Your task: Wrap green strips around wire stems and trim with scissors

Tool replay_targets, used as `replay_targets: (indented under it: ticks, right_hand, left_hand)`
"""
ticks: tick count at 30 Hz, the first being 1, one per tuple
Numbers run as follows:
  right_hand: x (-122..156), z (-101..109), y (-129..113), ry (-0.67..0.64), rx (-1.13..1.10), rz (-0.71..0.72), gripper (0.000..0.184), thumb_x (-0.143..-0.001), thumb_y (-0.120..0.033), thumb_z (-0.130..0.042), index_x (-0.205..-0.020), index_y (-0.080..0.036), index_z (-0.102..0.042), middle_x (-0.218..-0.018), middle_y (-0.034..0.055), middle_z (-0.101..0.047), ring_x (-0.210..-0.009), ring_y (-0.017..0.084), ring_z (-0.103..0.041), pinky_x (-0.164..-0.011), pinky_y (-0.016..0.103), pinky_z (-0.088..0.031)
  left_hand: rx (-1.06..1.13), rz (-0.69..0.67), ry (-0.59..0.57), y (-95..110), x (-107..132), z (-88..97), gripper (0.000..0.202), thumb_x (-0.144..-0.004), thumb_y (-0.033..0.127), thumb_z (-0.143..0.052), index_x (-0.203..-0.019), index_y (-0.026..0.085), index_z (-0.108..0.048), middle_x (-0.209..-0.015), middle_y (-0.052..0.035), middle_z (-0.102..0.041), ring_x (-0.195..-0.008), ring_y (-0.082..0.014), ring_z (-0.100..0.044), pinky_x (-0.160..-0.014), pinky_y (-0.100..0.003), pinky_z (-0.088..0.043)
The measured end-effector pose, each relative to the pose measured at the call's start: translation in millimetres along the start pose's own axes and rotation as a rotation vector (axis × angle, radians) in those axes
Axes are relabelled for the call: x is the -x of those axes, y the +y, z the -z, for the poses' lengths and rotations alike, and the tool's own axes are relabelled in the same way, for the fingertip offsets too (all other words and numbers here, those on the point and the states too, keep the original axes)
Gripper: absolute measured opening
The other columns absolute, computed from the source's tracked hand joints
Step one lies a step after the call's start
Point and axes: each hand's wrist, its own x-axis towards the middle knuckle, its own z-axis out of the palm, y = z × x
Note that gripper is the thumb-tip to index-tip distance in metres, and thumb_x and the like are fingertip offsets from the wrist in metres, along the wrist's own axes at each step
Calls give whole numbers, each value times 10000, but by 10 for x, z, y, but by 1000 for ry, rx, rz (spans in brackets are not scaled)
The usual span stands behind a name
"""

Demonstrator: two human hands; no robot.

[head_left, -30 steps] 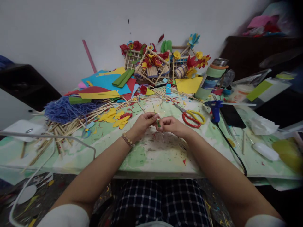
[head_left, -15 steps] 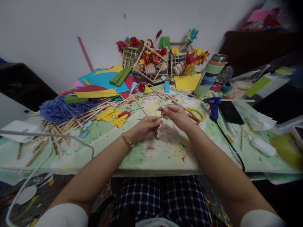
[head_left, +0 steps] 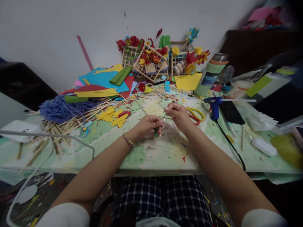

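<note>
Green strip [head_left: 156,133] and thin stem [head_left: 164,116] held between two hands above the middle of the bench [head_left: 142,160]

The left hand [head_left: 152,124], with a beaded bracelet [head_left: 128,139] at the wrist, had thumb and fingers pinching the green strip, part of which showed below the fingertips. The rest was hidden by the hand. The right hand [head_left: 177,114] was just beside it, slightly nearer the far edge, its thumb and index finger pinching the upper end of the thin stem, which ran down at a slant to the left hand. Whether strip and stem were joined could not be told.

Scissors [head_left: 194,117] with red and yellow handles lay just beyond the right hand, their blades largely hidden by it. Toward the right edge were a blue glue gun [head_left: 215,108], a dark phone [head_left: 232,113] and a crumpled tissue [head_left: 262,122]. The glue gun's black cord [head_left: 229,145] ran toward the near edge. A small red scrap [head_left: 184,159] lay close to that edge.

Left of the left hand lay yellow paper petals [head_left: 107,114]; farther toward the left edge, a heap of blue strands [head_left: 63,108] rested on loose sticks [head_left: 53,134]. Along the far edge stood stick frames [head_left: 151,64] bearing paper flowers [head_left: 148,56], with a green bottle [head_left: 208,78] to their right.
</note>
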Motion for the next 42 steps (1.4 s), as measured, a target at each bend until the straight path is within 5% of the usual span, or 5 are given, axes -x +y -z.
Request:
replay_targets:
  ticks: [9, 17, 35, 42]
  right_hand:
    - [7, -7, -28, 62, -34, 26, 316, -627, -323, -750, -561, -184, -473, -544, -60, -414, -535, 72, -363, -553, 256, -286]
    - [-17, 21, -34, -74, -141, -92, 282, -588, -372, -764, -668, -175, -577, -611, -38, -510, -522, 67, -361, -526, 248, -290]
    - [-40, 43, 30, 78, -17, 79, 349, -654, -383, -724, -581, -200, -436, -542, -57, -394, -523, 81, -324, -533, 255, -296]
    - [-31, 52, -37, 5, -19, 20, 248, -676, -409, -698, -709, -193, -582, -573, -47, -456, -543, 83, -379, -548, 253, -314]
  left_hand:
    - [-32, -33, 6, 12, -6, -12, 299, -753, 397, -673, -675, 115, -614, -517, -13, -604, -471, -101, -571, -521, -214, -424]
    - [64, -43, -31, -74, -24, 33, 294, -757, 409, -673, -752, 117, -638, -546, -21, -623, -482, -109, -583, -510, -218, -424]
    - [-14, 5, 69, -33, -20, -2, 251, -733, 355, -699, -764, 105, -691, -618, -62, -673, -494, -95, -548, -477, -201, -421]
    - [33, -43, 67, -38, -22, 15, 232, -719, 341, -712, -732, 111, -692, -577, -45, -655, -500, -98, -561, -484, -203, -422]
